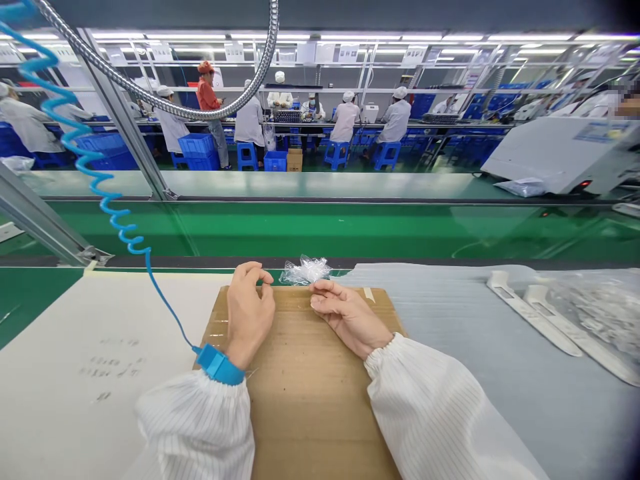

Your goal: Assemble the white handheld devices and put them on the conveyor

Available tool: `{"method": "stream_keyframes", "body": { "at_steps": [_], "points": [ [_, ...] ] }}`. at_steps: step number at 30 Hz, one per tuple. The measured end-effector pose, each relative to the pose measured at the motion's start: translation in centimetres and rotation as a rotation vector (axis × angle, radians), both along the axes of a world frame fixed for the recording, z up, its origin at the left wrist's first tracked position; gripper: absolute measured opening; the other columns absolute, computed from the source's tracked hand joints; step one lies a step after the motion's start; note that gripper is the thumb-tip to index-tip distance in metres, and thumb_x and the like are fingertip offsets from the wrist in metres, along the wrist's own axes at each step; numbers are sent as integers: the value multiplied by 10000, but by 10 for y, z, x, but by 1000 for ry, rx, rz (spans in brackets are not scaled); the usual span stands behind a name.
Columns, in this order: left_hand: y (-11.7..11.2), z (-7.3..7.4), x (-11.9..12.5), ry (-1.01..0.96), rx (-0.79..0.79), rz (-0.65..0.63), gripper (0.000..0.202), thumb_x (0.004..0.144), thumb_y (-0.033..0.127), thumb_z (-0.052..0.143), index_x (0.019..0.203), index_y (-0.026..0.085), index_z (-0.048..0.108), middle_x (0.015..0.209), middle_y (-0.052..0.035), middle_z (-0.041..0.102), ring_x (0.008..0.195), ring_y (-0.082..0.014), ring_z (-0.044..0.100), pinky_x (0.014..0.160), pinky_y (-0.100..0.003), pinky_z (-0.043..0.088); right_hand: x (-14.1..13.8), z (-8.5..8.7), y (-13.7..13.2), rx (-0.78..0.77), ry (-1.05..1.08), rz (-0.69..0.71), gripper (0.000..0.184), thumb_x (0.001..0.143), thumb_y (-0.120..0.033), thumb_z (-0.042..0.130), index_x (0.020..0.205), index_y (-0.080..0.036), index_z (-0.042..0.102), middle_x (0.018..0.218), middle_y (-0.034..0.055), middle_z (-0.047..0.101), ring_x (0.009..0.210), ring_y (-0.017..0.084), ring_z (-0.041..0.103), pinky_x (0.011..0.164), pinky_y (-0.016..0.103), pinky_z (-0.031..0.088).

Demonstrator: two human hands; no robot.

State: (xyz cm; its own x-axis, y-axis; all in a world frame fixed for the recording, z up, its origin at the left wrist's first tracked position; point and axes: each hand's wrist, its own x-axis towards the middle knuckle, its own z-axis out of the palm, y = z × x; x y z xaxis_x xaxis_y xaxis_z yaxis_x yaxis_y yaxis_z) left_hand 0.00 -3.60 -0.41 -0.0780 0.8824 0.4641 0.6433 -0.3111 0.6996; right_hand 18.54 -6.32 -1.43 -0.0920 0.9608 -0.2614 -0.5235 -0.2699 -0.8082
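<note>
Both of my hands rest on a brown cardboard sheet [300, 387] in front of me. My left hand [249, 310] is curled, thumb and forefinger pinched together near the sheet's far edge; whatever is in the pinch is too small to make out. A blue wrist strap [219, 363] with a coiled blue cord [90, 160] sits on that wrist. My right hand [345, 317] lies with its fingers curled together, the fingertips beside a small crumpled clear plastic bag [305, 270] at the far edge of the cardboard.
White foam sheeting [450, 320] covers the bench to the right, carrying two long white plastic parts [537, 313] and a clear bag of small parts [600, 313]. A green conveyor belt [325, 227] runs beyond. Several people in white coats sit at distant benches. A flexible metal hose [200, 107] hangs overhead.
</note>
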Motion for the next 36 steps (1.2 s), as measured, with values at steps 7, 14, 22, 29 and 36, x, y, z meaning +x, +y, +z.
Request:
{"method": "stream_keyframes", "body": {
  "at_steps": [7,14,22,29,36],
  "points": [
    [1,-2,-1,11,6,0,159,752,77,497,747,184,615,1112,-110,621,1078,-236,607,847,-364,512,0,0,-1,-4,9,-2,373,499,-132,906,831,-197,750,868,-20,689,758,72,595,801,230,451],
    [1,-1,0,13,13,-3,155,764,93,493,754,185,618,1105,-113,620,1086,-247,606,853,-378,514,-1,2,-2,0,1,-5,364,502,-127,892,825,-201,742,867,-13,687,765,87,587,803,252,442],
    [1,-3,0,8,24,-7,155,773,95,494,765,185,620,1101,-109,621,1086,-241,606,858,-374,513,-1,4,-1,-3,-9,0,349,506,-127,882,816,-201,740,860,-12,675,768,95,583,804,258,441],
    [0,-2,-1,17,23,-14,150,763,89,495,761,183,613,1094,-114,622,1079,-241,608,831,-361,519,-1,3,-1,1,-7,-6,353,517,-150,902,827,-203,742,879,-14,672,779,89,571,820,259,439],
    [0,-1,-1,19,20,-11,151,773,102,494,762,189,617,1102,-110,622,1093,-246,606,864,-379,514,0,2,-1,6,-20,-4,348,521,-150,897,826,-212,742,874,-11,674,772,101,572,815,279,444]
  ]
}}
